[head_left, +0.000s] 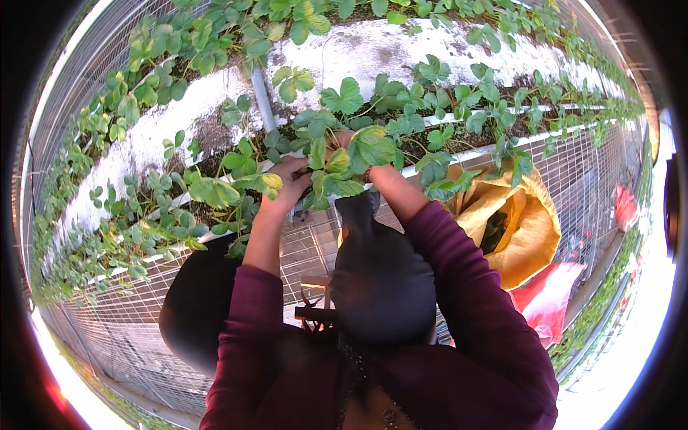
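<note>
Both my arms, in maroon sleeves, reach forward into a leafy strawberry plant (337,161) at the near edge of a planting trough. My left hand (290,174) is at the plant's left side, its fingers curled in among the stems; what they hold is hidden by leaves. From the right, my right hand (340,141) reaches behind a large yellow-green leaf (371,148). Little more than its wrist and a bit of skin shows, and its fingers are covered. Several yellowing leaves (271,185) hang beside my left hand.
A yellow sack (534,229) with some green leaves inside stands open to my right, with a red plastic bag (548,297) below it. More strawberry rows run along white troughs (401,50) ahead. Wire mesh (193,322) lies below, and a grey pipe (262,97) crosses between rows.
</note>
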Motion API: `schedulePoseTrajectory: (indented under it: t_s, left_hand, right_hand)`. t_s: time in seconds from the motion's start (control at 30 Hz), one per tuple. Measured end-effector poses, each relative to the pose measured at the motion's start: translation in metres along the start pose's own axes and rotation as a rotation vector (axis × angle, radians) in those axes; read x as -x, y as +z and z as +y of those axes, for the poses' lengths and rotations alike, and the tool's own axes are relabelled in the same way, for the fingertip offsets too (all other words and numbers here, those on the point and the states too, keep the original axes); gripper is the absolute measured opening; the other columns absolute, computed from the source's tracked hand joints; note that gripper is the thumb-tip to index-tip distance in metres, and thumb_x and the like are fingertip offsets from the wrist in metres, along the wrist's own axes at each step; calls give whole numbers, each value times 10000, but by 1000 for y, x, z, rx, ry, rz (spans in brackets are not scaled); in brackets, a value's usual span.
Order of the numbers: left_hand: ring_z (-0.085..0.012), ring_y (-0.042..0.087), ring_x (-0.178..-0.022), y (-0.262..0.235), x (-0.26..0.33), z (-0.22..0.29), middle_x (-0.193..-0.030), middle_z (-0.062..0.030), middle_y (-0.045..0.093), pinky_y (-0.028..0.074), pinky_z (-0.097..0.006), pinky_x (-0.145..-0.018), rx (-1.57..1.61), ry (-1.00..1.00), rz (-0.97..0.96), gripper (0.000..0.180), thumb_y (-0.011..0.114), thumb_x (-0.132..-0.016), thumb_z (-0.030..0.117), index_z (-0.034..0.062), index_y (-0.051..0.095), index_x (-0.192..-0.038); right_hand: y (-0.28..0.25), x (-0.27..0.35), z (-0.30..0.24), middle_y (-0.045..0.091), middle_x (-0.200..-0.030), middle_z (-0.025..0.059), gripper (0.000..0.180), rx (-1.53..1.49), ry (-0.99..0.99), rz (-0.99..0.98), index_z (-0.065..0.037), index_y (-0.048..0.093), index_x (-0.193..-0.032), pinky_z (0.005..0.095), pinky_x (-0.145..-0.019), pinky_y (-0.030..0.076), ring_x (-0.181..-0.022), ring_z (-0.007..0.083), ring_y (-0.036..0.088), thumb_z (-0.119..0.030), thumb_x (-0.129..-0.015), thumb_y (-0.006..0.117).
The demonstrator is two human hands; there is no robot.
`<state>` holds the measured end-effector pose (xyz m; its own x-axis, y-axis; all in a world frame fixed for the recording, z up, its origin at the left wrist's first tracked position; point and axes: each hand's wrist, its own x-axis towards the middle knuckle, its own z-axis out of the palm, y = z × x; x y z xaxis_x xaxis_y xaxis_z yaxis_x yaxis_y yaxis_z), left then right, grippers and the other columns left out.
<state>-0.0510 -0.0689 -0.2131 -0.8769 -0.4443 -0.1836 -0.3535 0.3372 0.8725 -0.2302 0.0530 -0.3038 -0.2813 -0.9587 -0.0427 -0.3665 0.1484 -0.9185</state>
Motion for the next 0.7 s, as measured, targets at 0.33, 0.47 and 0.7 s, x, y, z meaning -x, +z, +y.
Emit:
schedulePoseTrajectory:
  t_s: [0.33,0.47,0.7]
  left_hand:
    - [-226,613,-764,10,5,2,-837,-70,617,481,-316,-704,-46,59,32,236,692,-739,42,58,702,-974]
    - [-270,638,-758,17,2,-13,-823,-106,647,496,-343,-706,-134,162,121,214,691,-734,68,65,710,-947]
    - [-272,628,-789,23,0,-15,-856,-127,651,488,-332,-714,-170,223,135,208,644,-751,41,71,699,-949]
  right_hand:
    - [-21,13,-75,665,-920,64,289,-93,124,-123,-50,619,-1038,310,-720,497,-816,131,594,-175,-793,711]
    - [-15,25,-75,656,-947,81,212,292,-141,-1,-45,638,-985,340,-766,493,-850,192,615,-171,-816,663]
    - [-10,53,-67,628,-931,146,270,294,-85,278,-43,636,-966,438,-883,440,-957,319,580,-251,-793,623]
